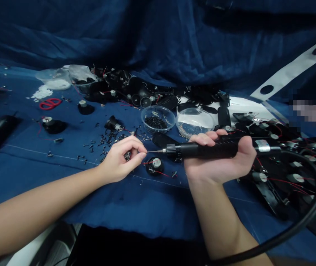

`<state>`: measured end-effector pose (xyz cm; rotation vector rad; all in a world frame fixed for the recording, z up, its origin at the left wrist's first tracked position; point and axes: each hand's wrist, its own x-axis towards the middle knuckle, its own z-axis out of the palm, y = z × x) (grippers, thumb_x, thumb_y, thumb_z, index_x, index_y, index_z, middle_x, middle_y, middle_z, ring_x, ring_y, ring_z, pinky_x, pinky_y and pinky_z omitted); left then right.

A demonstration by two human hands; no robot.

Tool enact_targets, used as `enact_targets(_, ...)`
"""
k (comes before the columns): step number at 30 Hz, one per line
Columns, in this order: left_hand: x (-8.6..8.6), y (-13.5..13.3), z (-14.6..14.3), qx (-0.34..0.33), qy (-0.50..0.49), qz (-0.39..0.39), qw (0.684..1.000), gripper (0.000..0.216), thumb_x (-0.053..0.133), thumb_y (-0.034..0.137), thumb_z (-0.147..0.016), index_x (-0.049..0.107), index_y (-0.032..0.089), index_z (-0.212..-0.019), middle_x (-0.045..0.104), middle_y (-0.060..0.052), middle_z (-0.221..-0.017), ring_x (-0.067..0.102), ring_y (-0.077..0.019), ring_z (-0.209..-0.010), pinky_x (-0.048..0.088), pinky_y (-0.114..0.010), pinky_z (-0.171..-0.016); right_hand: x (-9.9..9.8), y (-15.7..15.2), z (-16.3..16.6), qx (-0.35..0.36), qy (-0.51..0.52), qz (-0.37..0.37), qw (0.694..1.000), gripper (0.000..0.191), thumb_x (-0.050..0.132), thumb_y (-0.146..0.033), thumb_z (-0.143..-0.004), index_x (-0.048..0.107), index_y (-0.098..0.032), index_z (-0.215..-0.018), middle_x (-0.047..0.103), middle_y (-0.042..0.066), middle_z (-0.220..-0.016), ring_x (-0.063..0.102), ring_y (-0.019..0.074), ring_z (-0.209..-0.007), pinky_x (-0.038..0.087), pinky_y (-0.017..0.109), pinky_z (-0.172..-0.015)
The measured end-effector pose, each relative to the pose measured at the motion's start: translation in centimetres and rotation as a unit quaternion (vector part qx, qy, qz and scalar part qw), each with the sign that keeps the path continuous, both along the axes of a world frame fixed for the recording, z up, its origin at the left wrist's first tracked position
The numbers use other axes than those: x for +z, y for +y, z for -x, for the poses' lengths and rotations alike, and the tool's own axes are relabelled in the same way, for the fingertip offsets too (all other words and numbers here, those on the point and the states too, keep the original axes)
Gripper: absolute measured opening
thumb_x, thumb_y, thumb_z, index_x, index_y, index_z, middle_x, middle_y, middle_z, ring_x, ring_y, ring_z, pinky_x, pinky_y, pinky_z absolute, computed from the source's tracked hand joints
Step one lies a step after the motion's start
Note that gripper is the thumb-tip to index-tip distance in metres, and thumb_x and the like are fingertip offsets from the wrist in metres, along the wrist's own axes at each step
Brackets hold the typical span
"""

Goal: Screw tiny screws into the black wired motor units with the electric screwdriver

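My right hand (219, 160) is wrapped round a black electric screwdriver (202, 149) held level, its thin bit pointing left. A thick black cable (308, 218) runs from its rear end and loops down to the right. My left hand (120, 159) is closed in a pinch at the bit's tip, with small dark screws (127, 156) cupped in the palm. Just below the bit, a small round black speaker (154, 165) with red wires lies on the blue cloth (63, 173).
Two clear plastic bowls sit behind the hands: one (158, 119) with dark screws, one (195, 122) with silvery bits. Loose screws (102, 142) scatter to the left. Black parts with red wires (285, 155) pile at right and back. Red scissors (49, 103) lie far left.
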<state>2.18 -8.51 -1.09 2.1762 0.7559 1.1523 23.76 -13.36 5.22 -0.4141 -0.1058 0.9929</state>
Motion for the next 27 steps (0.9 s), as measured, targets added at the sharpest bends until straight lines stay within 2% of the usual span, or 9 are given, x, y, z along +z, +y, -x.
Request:
enact_targets(4, -0.3, 0.1, -0.1, -0.007, -0.015, -0.004, 1.0, 0.008, 0.065, 0.022, -0.099, 0.07, 0.021, -0.092, 0.067, -0.002, -0.083, 0.062, -0.0138, -0.071, 0.053, -0.032, -0.068, -0.3, 0.4, -0.2, -0.014, -0.007, -0.003, 1.0, 0.026, 0.06, -0.046, -0.079, 0.06, -0.02, -0.079, 0.056, -0.004, -0.066, 0.052, 0.0052, -0.054, 0.049, 0.019, -0.053)
enact_targets(9, -0.4, 0.2, -0.2, -0.007, -0.03, -0.01, 0.999, 0.007, 0.066, 0.018, -0.098, 0.07, 0.019, -0.092, 0.067, -0.001, -0.08, 0.062, -0.0125, -0.072, 0.051, -0.03, -0.072, -0.8, 1.1, -0.4, -0.053, -0.025, -0.005, 0.998, 0.041, 0.074, -0.052, -0.063, 0.058, -0.017, -0.077, 0.055, -0.005, -0.062, 0.051, 0.0045, -0.048, 0.046, 0.018, -0.047)
enact_targets(21, -0.7, 0.2, -0.2, -0.006, -0.05, 0.016, 0.999, 0.008, 0.066, 0.019, -0.099, 0.071, 0.018, -0.093, 0.067, -0.002, -0.086, 0.06, -0.0112, -0.071, 0.05, -0.026, -0.067, -1.0, 1.0, -0.5, -0.045, -0.034, -0.017, 0.998, 0.038, 0.074, -0.05, -0.066, 0.058, -0.018, -0.077, 0.055, -0.005, -0.064, 0.053, 0.0053, -0.049, 0.047, 0.019, -0.048)
enact_targets(27, -0.6, 0.1, -0.3, -0.003, -0.047, 0.01, 0.999, 0.007, 0.066, 0.019, -0.099, 0.071, 0.018, -0.093, 0.067, -0.001, -0.083, 0.061, -0.0113, -0.071, 0.05, -0.027, -0.067, -0.7, 1.1, -0.2, -0.061, -0.055, 0.006, 0.997, 0.041, 0.074, -0.051, -0.058, 0.06, -0.016, -0.073, 0.056, -0.005, -0.062, 0.052, 0.0044, -0.048, 0.047, 0.019, -0.047)
